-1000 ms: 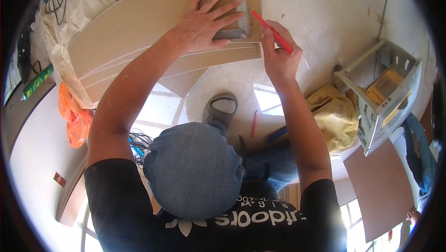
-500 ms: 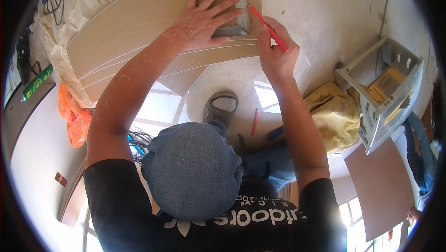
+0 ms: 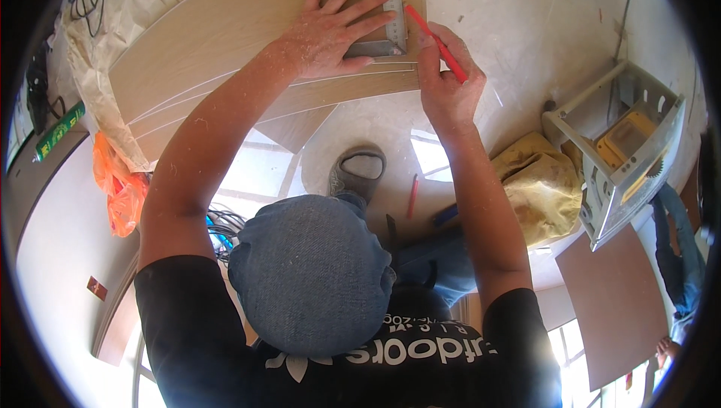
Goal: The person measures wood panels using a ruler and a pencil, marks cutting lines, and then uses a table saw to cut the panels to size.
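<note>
My left hand (image 3: pixel 327 34) lies spread on a light wooden board (image 3: pixel 233 21), fingers apart. Its fingertips rest on the ruled metal blade of a try square (image 3: pixel 388 11), and the thumb lies by the square's thick stock. In my right hand (image 3: pixel 454 81), thumb and fingers pinch a red pencil (image 3: pixel 444 51). The pencil slants with its tip near the blade's outer side, close to the board's right end. Thin pale-edged strips of board (image 3: pixel 330 91) show below the square, nearer to me.
A table saw (image 3: pixel 616 145) with a toothed blade stands at the right beside a yellow-brown cloth bag (image 3: pixel 537 190). Another red pencil (image 3: pixel 413 196) lies on the floor near my shoe (image 3: pixel 360 171). Left are brown paper (image 3: pixel 128 17), an orange plastic bag (image 3: pixel 119 190) and a green tube (image 3: pixel 60 131).
The red pencil in my right hand has shifted very slightly away from me along the square's blade. My left hand stays on the square.
</note>
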Demonstrator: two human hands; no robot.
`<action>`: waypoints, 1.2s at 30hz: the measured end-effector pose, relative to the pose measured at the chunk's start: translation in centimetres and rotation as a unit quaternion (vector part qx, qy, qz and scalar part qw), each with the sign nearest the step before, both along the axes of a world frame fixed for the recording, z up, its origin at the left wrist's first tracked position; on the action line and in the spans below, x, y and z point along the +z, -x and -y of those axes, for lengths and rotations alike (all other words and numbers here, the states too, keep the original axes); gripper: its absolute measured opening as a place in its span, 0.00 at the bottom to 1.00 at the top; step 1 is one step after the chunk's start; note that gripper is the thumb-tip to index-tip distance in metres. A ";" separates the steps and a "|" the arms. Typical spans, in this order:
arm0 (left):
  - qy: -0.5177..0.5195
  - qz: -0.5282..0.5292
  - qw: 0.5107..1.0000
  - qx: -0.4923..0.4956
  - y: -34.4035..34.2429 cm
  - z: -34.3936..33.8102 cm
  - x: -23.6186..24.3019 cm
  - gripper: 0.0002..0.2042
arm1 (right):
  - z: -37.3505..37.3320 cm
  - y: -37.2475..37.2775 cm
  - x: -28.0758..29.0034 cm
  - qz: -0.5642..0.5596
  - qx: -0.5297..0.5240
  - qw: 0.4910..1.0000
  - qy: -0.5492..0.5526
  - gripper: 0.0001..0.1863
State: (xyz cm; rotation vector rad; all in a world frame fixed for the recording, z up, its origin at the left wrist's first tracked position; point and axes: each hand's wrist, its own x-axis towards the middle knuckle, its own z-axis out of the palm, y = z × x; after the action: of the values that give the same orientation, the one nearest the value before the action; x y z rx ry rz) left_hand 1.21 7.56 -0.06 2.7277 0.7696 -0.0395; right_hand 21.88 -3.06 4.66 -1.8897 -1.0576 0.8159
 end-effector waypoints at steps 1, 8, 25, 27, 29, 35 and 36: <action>-0.001 0.002 1.000 0.000 0.0 0.0 0.0 0.44 | 0.0 0.0 -0.1 0.009 0.003 1.000 -0.007 0.11; -0.006 -0.004 1.000 -0.003 -0.1 -0.1 -0.1 0.44 | 0.4 -0.2 0.1 0.050 0.035 0.997 -0.043 0.10; -0.013 -0.017 1.000 -0.006 0.0 0.1 -0.5 0.42 | 1.3 -1.4 1.8 -0.039 0.014 0.997 0.062 0.09; -0.010 -0.016 1.000 -0.007 0.0 0.1 -0.4 0.42 | 0.5 -1.5 1.4 -0.004 0.041 0.999 0.012 0.10; -0.007 -0.014 1.000 -0.006 -0.1 0.0 -0.3 0.42 | 0.3 -1.1 1.1 -0.036 0.007 0.999 -0.001 0.10; -0.008 -0.011 1.000 -0.003 0.0 0.0 -0.3 0.43 | 0.4 -0.5 1.4 -0.046 -0.011 0.999 0.019 0.12; -0.008 -0.010 1.000 -0.004 -0.1 0.0 -0.1 0.43 | 0.4 -0.4 1.5 -0.044 -0.002 0.998 0.041 0.12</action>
State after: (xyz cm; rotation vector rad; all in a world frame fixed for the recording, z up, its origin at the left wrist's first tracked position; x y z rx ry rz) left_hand 1.28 7.59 -0.19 2.7501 0.7688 -0.0625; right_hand 22.32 -3.42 6.12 -1.9049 -0.9791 0.9458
